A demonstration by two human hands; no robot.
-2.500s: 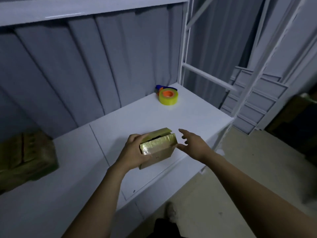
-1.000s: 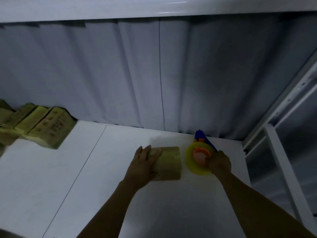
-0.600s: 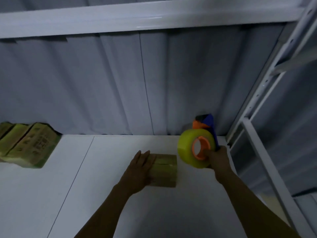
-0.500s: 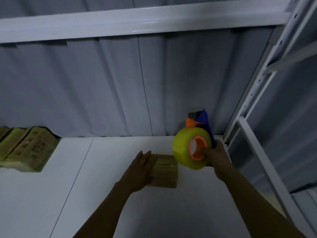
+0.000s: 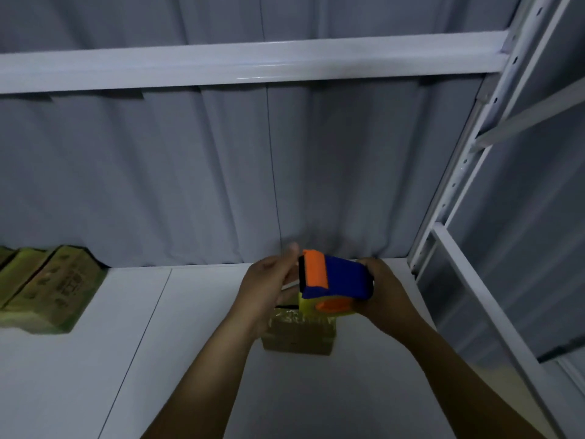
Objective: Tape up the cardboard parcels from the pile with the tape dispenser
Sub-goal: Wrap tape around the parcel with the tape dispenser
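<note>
Nearest the camera, two bare forearms reach away over the white shelf (image 5: 95,359). Between them a single parcel (image 5: 297,339) sits flat on the shelf: a small brown cardboard box with glossy, wrinkled yellowish tape across its top. A dark gap shows along its far edge. Its far part is hidden under the hands, so its long axis cannot be judged with confidence.

Just above and slightly beyond the parcel, the right hand (image 5: 387,297) is wrapped around the rear of the tape dispenser (image 5: 340,278). The dispenser has a blue body and lies left to right, its orange head pointing left. The yellow tape roll (image 5: 308,307) hangs beneath it, almost touching the box top.

The left hand (image 5: 269,288) meets that orange head with its thumb raised. Its fingertips are hidden behind the head, so whether it pinches anything cannot be told. A pale strip by its palm may be the loose tape end.

The coming move likely turns on one relation. The parcel lies straight below the dispenser's mouth and a little nearer the person, with both hands about equally close to it. The tape therefore needs to come down onto the box.

Farther left, against the back, the pile (image 5: 44,289) of similar parcels lies well apart. Behind everything hangs a grey curtain (image 5: 190,185). A white beam (image 5: 253,66) runs above it, and a perforated post (image 5: 459,172) stands on the right.
</note>
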